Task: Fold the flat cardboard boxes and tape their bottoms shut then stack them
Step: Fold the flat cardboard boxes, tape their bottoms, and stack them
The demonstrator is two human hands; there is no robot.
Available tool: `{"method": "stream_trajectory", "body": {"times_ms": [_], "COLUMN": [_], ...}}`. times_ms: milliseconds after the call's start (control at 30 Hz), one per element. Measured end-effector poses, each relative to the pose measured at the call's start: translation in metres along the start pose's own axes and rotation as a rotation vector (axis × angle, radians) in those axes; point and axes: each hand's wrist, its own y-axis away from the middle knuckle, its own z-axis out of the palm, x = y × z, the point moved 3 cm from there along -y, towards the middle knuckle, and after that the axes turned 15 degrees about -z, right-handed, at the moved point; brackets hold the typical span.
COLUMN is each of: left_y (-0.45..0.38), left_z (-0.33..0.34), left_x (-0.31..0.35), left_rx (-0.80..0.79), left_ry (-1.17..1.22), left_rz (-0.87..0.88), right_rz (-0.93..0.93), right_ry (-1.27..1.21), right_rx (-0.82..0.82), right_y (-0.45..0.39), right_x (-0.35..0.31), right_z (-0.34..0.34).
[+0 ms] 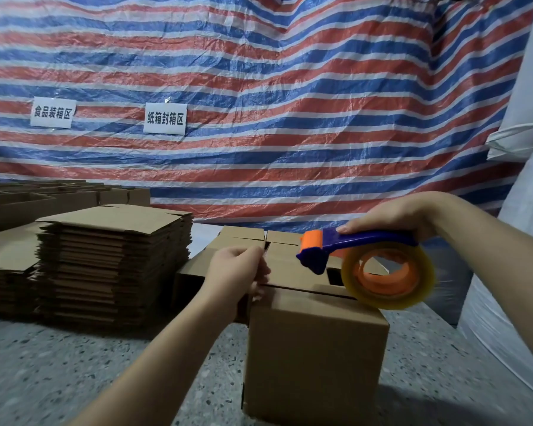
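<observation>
One erected box (316, 339) is standing on the speckled floor (74, 364) at about 6 o'clock in the view, its folded flaps turned up and meeting along a seam that looks as yet untaped, so this box seems to be sitting at the taping step. The left hand (237, 273) is resting at the 9 o'clock end of that seam, its fingers (260, 272) curling narrowly as if pinching a flap edge or a tape end; which of the two cannot be told. The right hand (394, 215) is wrapping around the blue handle of the tape dispenser (351, 250), holding it above the flaps toward 3 o'clock, with the clear tape roll (388, 278) hanging just over the near right edge of the box. More erected boxes (253, 241) are sitting just behind, at 12 o'clock from the held one, and further ones (43, 198) are waiting at 10 o'clock. A tall pile of flat boxes (111, 259) is lying at 9 o'clock, so by my judgement much folding, taping and stacking is remaining. A striped tarp (259, 87) is hanging behind everything.
</observation>
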Motion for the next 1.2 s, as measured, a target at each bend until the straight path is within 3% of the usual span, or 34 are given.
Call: {"method": "stream_trajectory", "body": {"times_ms": [67,167,667,1200], "left_y": [-0.001,-0.005,-0.02,-0.022], "left_z": [-0.011,-0.02,-0.029,-0.026], "left_x": [-0.004,-0.014,-0.037,-0.059], "left_rx": [0.054,0.127,0.082,-0.084], "left_ry": [-0.214,-0.335,-0.248,-0.163], "left_rz": [0.068,0.113,0.044,-0.077], "right_rz": [0.02,0.05,0.087,0.09], "right_ry": [0.03,0.099,0.214,0.191], "right_rx": [-0.021,-0.045,-0.097,-0.111], "right_y": [-0.003,-0.009,-0.019,-0.025], "right_x": [-0.006,-0.019,-0.041,-0.04], "right_z": [0.001,0.006,0.017,0.021]}}
